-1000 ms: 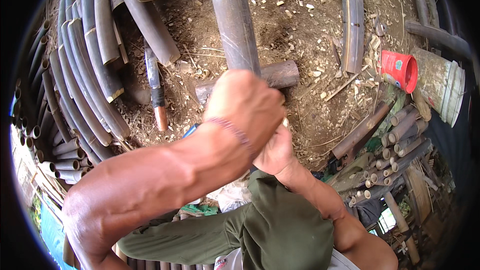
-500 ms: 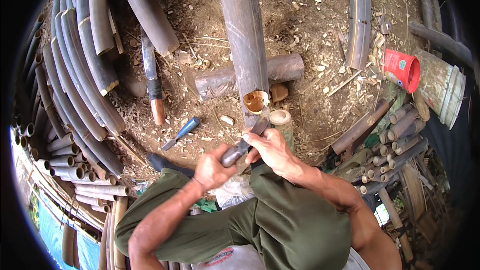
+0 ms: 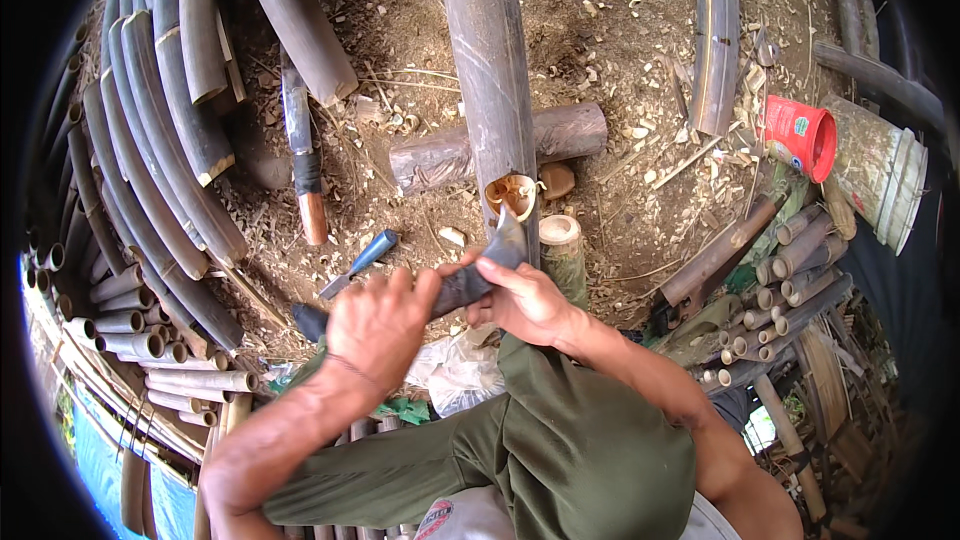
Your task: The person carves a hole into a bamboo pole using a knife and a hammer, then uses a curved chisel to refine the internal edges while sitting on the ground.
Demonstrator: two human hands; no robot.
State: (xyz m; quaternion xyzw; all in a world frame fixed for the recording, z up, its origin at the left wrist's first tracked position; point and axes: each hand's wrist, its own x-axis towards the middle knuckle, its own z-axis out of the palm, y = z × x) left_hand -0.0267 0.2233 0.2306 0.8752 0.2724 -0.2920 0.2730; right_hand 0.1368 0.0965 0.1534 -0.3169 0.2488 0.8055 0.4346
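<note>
Left hand (image 3: 385, 325) clenched round the handle of a heavy chopping knife (image 3: 480, 270). Right hand (image 3: 520, 300) fingers pinch the blade's back near the tip. The edge sits at the open end of a long bamboo pole (image 3: 490, 80) propped on a short log (image 3: 570, 132) over chip-strewn ground. Judged: pole stiff, hollow, fairly light, smooth-skinned; best gripped mid-shaft. Blade heavy, sharp; hold by the handle
</note>
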